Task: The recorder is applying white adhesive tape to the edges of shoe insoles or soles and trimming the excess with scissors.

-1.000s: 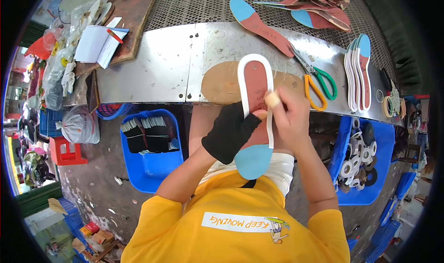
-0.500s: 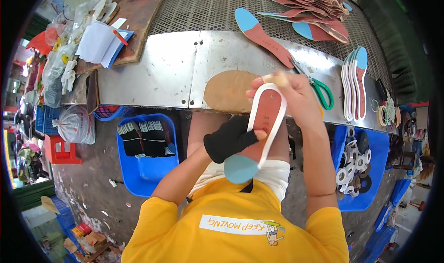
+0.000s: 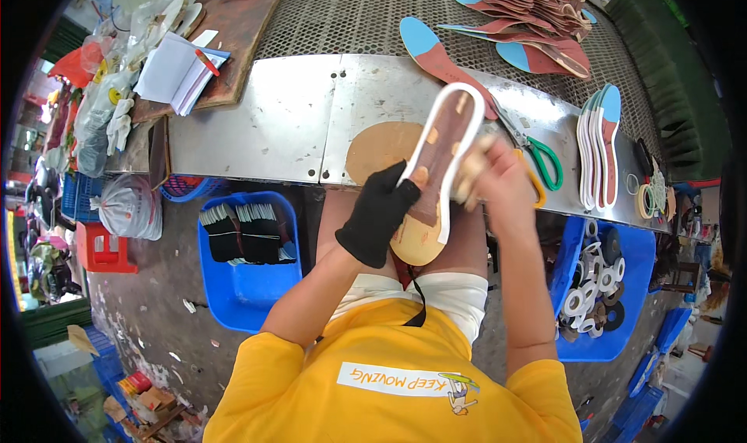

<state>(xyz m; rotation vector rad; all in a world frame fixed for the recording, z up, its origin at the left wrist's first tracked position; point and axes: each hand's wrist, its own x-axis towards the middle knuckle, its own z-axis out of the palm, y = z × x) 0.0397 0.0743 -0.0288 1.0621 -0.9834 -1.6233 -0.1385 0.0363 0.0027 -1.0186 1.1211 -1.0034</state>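
Left hand (image 3: 379, 212), in a black glove, is gripping the insole (image 3: 433, 174) by its lower half, fingers wrapped round the edge. The insole is being held tilted in the air over the lap, just off the bench's (image 3: 257, 131) front edge, white rim and brown middle showing. Right hand (image 3: 492, 180) is pinching a small pale block (image 3: 469, 177) and pressing it against the insole's right edge. Green-handled scissors (image 3: 539, 156) are lying on the bench near its front edge, just beside the right hand. Blue bin (image 3: 241, 283) is sitting on the floor below.
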